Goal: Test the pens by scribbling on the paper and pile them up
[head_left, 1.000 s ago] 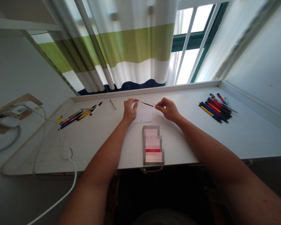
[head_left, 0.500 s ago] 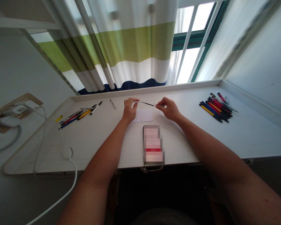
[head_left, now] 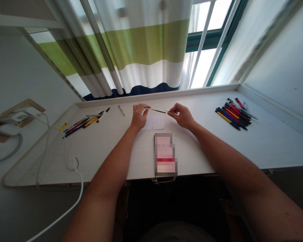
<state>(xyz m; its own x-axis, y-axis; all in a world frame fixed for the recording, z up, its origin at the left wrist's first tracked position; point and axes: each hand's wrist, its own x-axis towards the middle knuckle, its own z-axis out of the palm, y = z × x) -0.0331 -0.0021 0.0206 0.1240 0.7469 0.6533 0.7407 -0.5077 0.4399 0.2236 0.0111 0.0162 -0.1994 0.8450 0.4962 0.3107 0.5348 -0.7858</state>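
Just past the paper (head_left: 155, 123), a thin dark rod (head_left: 161, 111) spans between your hands. Your right hand (head_left: 181, 115), right of paper: fingers pinched on a clear piece (head_left: 177, 113). Your left hand (head_left: 140, 116), paper's left side: fingers curved near rod tip; can't tell if gripping.

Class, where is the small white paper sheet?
In the head view, the small white paper sheet lies centrally, beyond the pixelated pink rectangle, near the left hand.

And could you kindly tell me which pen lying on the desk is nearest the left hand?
The pale pen lying alone left of the left hand; the others lie farther off, in the left group and the right group.
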